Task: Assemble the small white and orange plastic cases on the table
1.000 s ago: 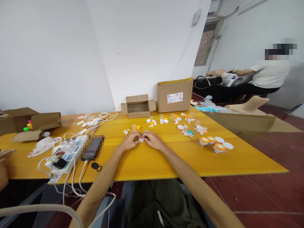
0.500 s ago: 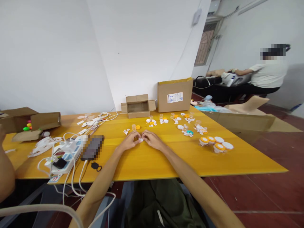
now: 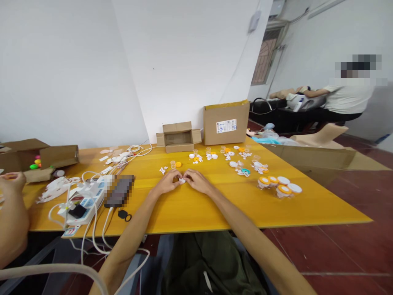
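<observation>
Both of my hands rest together on the yellow table (image 3: pixel 196 209). My left hand (image 3: pixel 167 182) and my right hand (image 3: pixel 198 181) pinch a small white piece (image 3: pixel 182 180) between their fingertips. Just beyond them lie a small clear cup (image 3: pixel 172 164), an orange cap (image 3: pixel 178 164) and small white printed bits (image 3: pixel 162 170). More small cups, white and orange lids (image 3: pixel 238 157) are scattered to the right, with several capped little jars (image 3: pixel 279 186) near the right edge.
A power strip (image 3: pixel 87 198) with white cables, a dark phone-like block (image 3: pixel 120 191) and a black ring (image 3: pixel 124 215) lie at left. Cardboard boxes (image 3: pixel 179 137) (image 3: pixel 226 122) stand at the back. Another person's arm (image 3: pixel 12 213) reaches in at far left; a seated person (image 3: pixel 344 98) is at right.
My hands stay together on the white piece, hardly moving. The other person's arm at the far left has come further into view and its hand now reaches over the table's left end.
</observation>
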Tool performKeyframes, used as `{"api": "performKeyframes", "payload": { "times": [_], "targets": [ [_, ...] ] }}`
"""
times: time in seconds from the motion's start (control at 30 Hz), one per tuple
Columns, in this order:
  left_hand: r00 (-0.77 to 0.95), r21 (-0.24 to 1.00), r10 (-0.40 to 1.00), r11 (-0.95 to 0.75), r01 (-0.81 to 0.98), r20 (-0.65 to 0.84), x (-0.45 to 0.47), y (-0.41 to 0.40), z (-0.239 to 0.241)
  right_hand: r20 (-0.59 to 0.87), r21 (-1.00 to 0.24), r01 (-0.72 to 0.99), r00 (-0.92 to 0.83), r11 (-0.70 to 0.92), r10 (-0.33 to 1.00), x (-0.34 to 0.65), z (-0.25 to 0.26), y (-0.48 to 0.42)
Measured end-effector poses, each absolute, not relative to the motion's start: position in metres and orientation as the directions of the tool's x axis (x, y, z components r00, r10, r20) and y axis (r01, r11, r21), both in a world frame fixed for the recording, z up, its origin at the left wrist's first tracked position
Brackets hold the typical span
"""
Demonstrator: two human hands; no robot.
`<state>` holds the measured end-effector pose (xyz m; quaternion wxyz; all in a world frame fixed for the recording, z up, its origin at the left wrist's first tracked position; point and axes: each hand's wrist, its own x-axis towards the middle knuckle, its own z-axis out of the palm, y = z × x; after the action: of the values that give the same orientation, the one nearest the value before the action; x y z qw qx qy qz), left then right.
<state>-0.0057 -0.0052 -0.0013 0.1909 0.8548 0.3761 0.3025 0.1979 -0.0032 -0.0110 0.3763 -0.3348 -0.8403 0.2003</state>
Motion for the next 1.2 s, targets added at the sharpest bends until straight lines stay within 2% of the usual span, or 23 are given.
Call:
{"api": "performKeyframes", "payload": {
  "times": [0.73, 0.9, 1.03, 1.2],
  "targets": [
    [0.521, 0.520, 0.756, -0.653, 0.551, 0.397, -0.004, -0.012, 0.009, 0.496, -0.610, 0.409, -0.471, 0.679, 0.730, 0.196, -0.006, -0.008],
    [0.403, 0.445, 0.776, -0.616, 0.650, 0.485, -0.013, -0.007, 0.012, 0.527, -0.592, 0.432, -0.431, 0.680, 0.732, 0.196, -0.009, -0.004],
    [0.297, 0.331, 0.789, -0.521, 0.787, 0.538, -0.023, -0.003, 0.012, 0.533, -0.587, 0.450, -0.412, 0.673, 0.739, 0.196, -0.011, -0.003],
    [0.389, 0.183, 0.774, -0.533, 0.826, 0.500, -0.026, -0.004, 0.010, 0.522, -0.581, 0.473, -0.407, 0.662, 0.749, 0.196, -0.013, -0.001]
  ]
}}
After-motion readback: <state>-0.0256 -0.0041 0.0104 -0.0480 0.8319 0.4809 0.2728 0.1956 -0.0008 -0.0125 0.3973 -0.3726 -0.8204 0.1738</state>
